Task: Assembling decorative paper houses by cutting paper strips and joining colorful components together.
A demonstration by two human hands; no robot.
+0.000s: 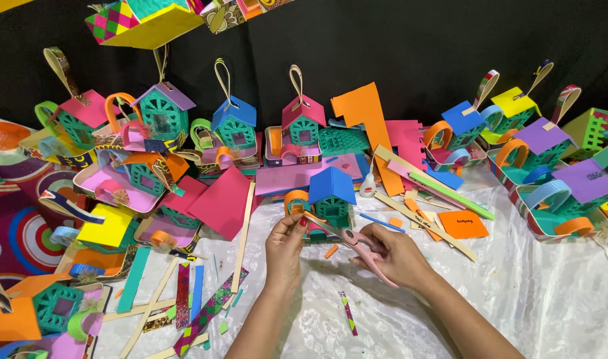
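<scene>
Scissors [349, 237], pink-handled, sit gripped in the right hand [394, 256], blades open at an orange strip [309, 217] pinched by the left hand [284, 242]. The strip appears uncut; many finished paper houses [332, 199] crowd the tabletop [516, 279].

Bright, even light falls from above onto a white plastic sheet [516, 292], which shows soft glare along its wrinkles. Shadows are short and faint, lying just under the left hand [284, 249] and the right hand [394, 256]. Behind, a black backdrop [410, 46] stays dark and almost featureless. Colours of the paper houses [330, 196] look vivid and saturated. Focus is sharp at the centre; things at the far left and right edges appear slightly stretched and softer, and the hanging shapes along the top edge are cut off.
</scene>
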